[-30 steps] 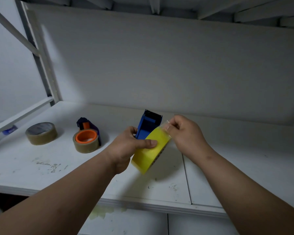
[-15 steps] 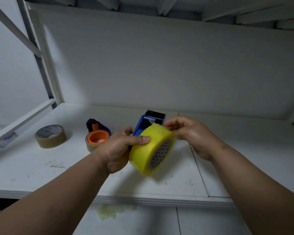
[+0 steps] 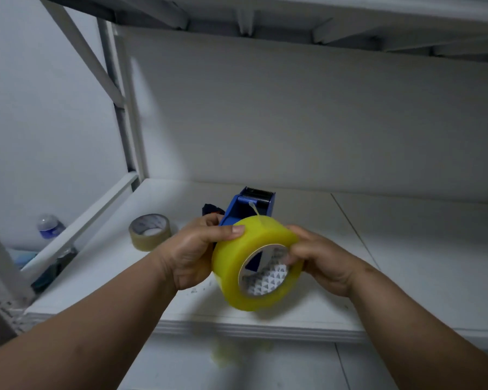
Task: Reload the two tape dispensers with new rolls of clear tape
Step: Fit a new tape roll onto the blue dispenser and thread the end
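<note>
A person holds a wide yellow-tinted tape roll (image 3: 255, 263) above the front of a white shelf (image 3: 406, 263), partly seated on a blue tape dispenser (image 3: 248, 206) behind it. The left hand (image 3: 197, 254) curls around the dispenser, thumb pressed on the roll's top, while the right hand (image 3: 319, 260) grips the roll's rim, fingers hooked into its core. The roll looks light, rigid and smooth, its loose end likely sticky, so rim and core seem the safest hold.
</note>
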The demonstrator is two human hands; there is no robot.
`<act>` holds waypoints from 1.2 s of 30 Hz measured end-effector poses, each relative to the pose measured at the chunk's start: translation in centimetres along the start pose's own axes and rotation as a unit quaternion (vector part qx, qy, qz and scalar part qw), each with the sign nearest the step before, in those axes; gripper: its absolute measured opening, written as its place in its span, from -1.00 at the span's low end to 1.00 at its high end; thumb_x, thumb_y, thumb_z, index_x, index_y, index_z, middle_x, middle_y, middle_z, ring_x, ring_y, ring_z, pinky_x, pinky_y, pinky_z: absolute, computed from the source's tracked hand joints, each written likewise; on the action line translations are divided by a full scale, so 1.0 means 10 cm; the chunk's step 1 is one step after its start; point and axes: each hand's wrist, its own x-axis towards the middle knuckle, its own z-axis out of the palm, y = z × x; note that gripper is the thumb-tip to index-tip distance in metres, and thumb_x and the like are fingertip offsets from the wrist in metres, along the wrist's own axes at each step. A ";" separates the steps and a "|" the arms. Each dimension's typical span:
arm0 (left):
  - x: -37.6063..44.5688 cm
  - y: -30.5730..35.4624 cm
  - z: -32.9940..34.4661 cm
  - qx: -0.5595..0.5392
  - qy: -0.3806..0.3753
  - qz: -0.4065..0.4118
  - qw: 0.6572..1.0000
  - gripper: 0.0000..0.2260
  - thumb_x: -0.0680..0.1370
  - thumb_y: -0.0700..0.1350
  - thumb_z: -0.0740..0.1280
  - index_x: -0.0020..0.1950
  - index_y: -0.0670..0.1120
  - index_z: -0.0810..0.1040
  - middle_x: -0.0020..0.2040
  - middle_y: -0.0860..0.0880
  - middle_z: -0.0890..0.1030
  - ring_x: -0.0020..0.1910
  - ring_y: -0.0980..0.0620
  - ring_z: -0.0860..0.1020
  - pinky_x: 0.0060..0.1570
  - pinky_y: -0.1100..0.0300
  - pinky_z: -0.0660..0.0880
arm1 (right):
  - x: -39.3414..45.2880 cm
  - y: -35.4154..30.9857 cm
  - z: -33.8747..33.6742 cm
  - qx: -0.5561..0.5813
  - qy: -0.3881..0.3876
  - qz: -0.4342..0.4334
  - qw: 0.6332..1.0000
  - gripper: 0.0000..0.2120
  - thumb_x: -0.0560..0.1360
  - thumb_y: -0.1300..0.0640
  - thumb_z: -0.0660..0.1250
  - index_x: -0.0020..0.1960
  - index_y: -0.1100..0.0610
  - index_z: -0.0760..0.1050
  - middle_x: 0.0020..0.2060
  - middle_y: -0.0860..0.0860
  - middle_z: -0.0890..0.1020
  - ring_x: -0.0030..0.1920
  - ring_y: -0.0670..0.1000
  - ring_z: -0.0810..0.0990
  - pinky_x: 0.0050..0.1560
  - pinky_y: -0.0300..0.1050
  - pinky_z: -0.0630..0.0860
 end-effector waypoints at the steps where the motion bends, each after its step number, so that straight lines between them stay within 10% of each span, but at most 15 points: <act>1: 0.00 0.02 -0.06 0.003 0.008 0.010 1.000 -0.54 0.31 -0.21 0.49 0.19 -0.22 0.51 0.01 -0.21 0.64 -0.05 -0.18 0.64 -0.04 -0.02 0.62 | 0.01 0.01 0.05 0.028 -0.003 -0.004 1.000 -0.34 0.06 0.15 0.40 0.15 0.28 0.47 -0.06 0.16 0.54 -0.04 0.14 0.52 -0.03 0.06 0.41; 7: 0.08 0.09 -0.30 -0.033 0.108 0.060 0.992 -0.48 0.46 -0.07 0.42 0.29 -0.35 0.43 -0.18 -0.19 0.68 -0.25 -0.10 0.64 -0.27 0.11 0.59 | 0.10 0.05 0.14 0.214 -0.037 -0.006 0.976 -0.52 0.19 0.30 0.43 0.10 0.27 0.46 -0.24 0.16 0.64 -0.17 0.18 0.65 -0.20 0.04 0.60; 11: 0.16 0.04 -0.34 -0.061 0.173 0.037 0.982 -0.60 0.61 -0.13 0.28 0.37 -0.35 0.41 -0.06 -0.21 0.65 -0.22 -0.09 0.61 -0.18 0.09 0.59 | 0.23 0.00 0.14 0.252 0.081 -0.033 0.964 -0.48 0.20 0.19 0.49 0.11 0.26 0.42 -0.33 0.18 0.59 -0.40 0.10 0.58 -0.35 -0.07 0.55; 18: 0.23 -0.07 -0.22 -0.054 0.220 0.080 0.971 -0.82 0.59 -0.32 0.21 0.19 -0.29 0.44 -0.22 -0.22 0.69 -0.34 -0.09 0.64 -0.33 0.11 0.62 | 0.36 -0.06 0.54 0.088 0.290 -0.117 0.946 -0.53 0.15 -0.10 0.48 -0.06 0.05 0.39 -0.19 0.00 0.60 -0.21 -0.02 0.63 -0.24 -0.04 0.56; 29: 0.28 -0.13 -0.31 0.034 0.244 0.118 0.962 -0.95 0.62 -0.18 0.24 0.02 -0.14 0.47 -0.07 -0.17 0.61 -0.11 -0.08 0.55 -0.12 0.06 0.44 | 0.41 -0.02 1.17 0.079 0.263 -0.203 0.940 -0.81 0.39 0.05 0.23 -0.03 0.05 0.31 -0.16 0.02 0.53 -0.13 0.12 0.56 -0.08 0.21 0.52; 36: 0.20 0.01 -0.69 -0.002 0.189 0.117 0.975 -0.89 0.60 -0.14 0.26 0.02 -0.19 0.44 -0.07 -0.19 0.54 -0.10 -0.08 0.50 -0.07 0.05 0.40 | 0.62 0.01 1.64 0.041 0.327 -0.202 0.922 -0.84 0.40 0.05 0.23 -0.06 -0.07 0.30 -0.16 0.07 0.52 -0.21 -0.03 0.52 -0.19 -0.06 0.50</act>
